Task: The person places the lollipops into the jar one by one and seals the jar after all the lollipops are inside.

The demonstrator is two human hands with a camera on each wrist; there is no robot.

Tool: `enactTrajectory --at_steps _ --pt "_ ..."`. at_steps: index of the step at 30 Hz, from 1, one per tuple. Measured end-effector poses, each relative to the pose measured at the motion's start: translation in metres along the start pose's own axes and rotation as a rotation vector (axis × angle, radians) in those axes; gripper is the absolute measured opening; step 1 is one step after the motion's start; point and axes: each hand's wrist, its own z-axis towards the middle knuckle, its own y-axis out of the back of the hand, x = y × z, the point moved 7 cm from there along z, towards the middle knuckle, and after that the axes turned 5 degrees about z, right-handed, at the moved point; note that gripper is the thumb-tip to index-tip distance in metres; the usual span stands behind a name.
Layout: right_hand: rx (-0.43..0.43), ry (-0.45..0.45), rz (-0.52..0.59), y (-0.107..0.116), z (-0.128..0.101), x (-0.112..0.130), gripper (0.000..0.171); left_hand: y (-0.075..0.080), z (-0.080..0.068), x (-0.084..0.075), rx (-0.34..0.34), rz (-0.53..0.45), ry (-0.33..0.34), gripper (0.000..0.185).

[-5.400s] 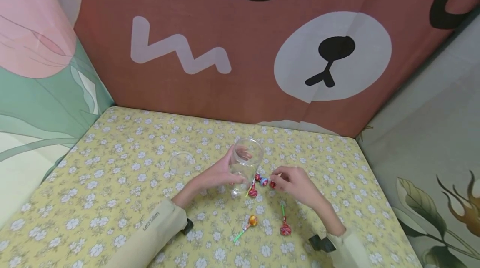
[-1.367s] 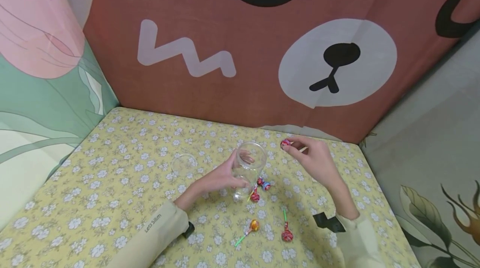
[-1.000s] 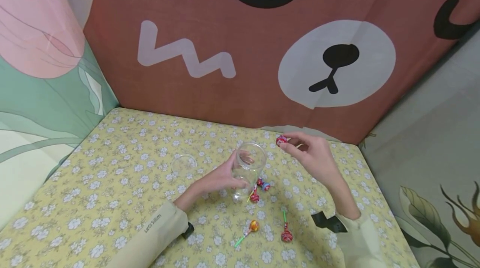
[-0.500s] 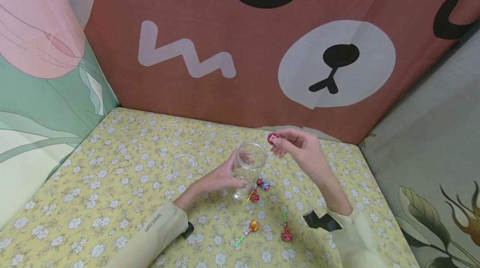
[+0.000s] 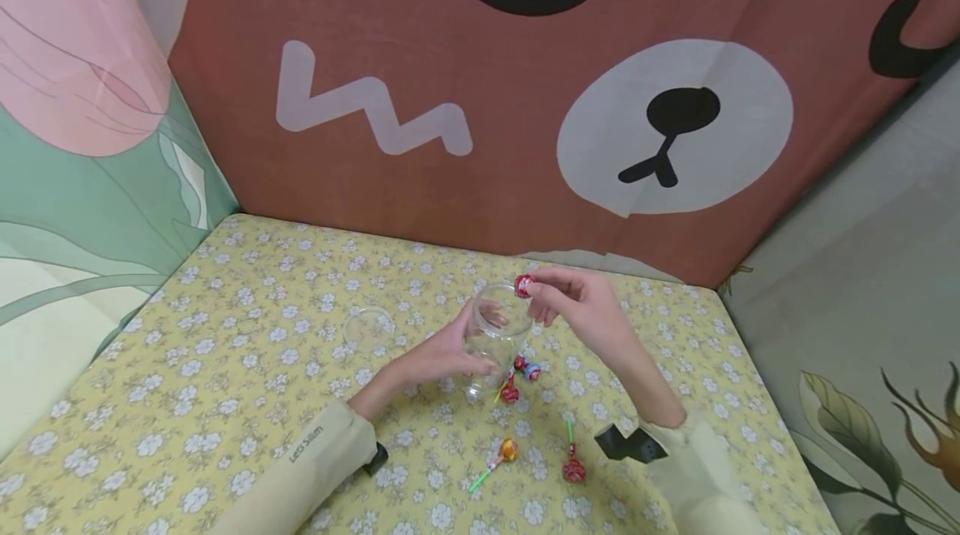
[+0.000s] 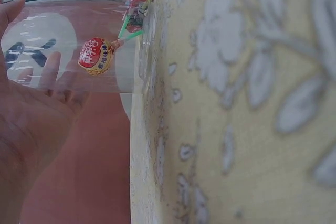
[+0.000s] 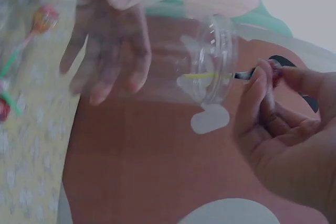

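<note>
My left hand (image 5: 450,343) grips a clear jar (image 5: 491,342) standing on the table, its mouth facing up. Over the jar's mouth my right hand (image 5: 581,306) pinches a red lollipop (image 5: 522,285) by its wrapped head. In the right wrist view that lollipop's yellow stick (image 7: 199,75) points down through the jar's mouth. Through the jar wall in the left wrist view shows a red and yellow lollipop (image 6: 97,56) with a green stick; whether it is inside I cannot tell. Close to the jar's right side lie a red lollipop (image 5: 510,390) and a blue and red one (image 5: 531,372).
A round clear lid (image 5: 368,328) lies left of the jar. Nearer the front are an orange lollipop (image 5: 508,449) and another red lollipop (image 5: 573,468), both with green sticks. A flowered yellow cloth (image 5: 262,368) covers the table, and a printed bear curtain (image 5: 360,177) hangs behind.
My right hand has lifted the red lollipop from the table, then moved it left to the jar's mouth. The left hand and jar have stayed in nearly the same place.
</note>
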Motion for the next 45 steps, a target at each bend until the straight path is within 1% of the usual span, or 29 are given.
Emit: enactTrajectory --at_steps 2,4,7,9,12,17,21,24,28,36,45 --pt "-0.005 -0.017 -0.04 -0.001 0.001 -0.005 0.024 -0.001 -0.001 0.0 0.006 -0.022 0.01 0.09" --pt "-0.009 -0.035 -0.07 -0.001 0.002 -0.009 0.026 -0.001 -0.001 0.001 0.007 -0.025 0.017 0.093" --pt "-0.022 -0.043 -0.088 0.001 0.001 -0.012 0.028 -0.001 -0.002 0.0 0.007 -0.034 0.029 0.099" --pt "-0.036 -0.037 -0.094 0.002 0.001 -0.011 0.027 -0.001 -0.002 0.0 0.002 -0.012 0.026 0.104" --pt "-0.06 -0.031 -0.1 0.005 0.0 -0.011 0.025 -0.001 -0.003 -0.001 0.001 -0.014 0.027 0.107" --pt "-0.063 -0.031 -0.089 0.006 0.001 -0.01 0.025 -0.001 -0.003 -0.002 0.006 -0.029 0.024 0.1" --pt "-0.054 -0.032 -0.094 0.005 0.001 -0.009 0.026 -0.001 -0.002 -0.002 0.011 -0.038 0.019 0.102" --pt "-0.053 -0.037 -0.097 0.005 0.0 -0.01 0.026 -0.001 -0.002 -0.002 0.012 -0.037 0.018 0.101" --pt "-0.055 -0.045 -0.103 0.005 0.0 -0.011 0.026 -0.001 -0.002 -0.002 0.01 -0.031 0.019 0.093" --pt "-0.061 -0.055 -0.118 0.005 -0.001 -0.014 0.027 -0.001 -0.002 -0.003 0.006 -0.026 0.021 0.089" --pt "-0.059 -0.061 -0.1 0.005 -0.003 -0.016 0.027 -0.001 -0.002 -0.002 0.008 -0.025 0.02 0.094"
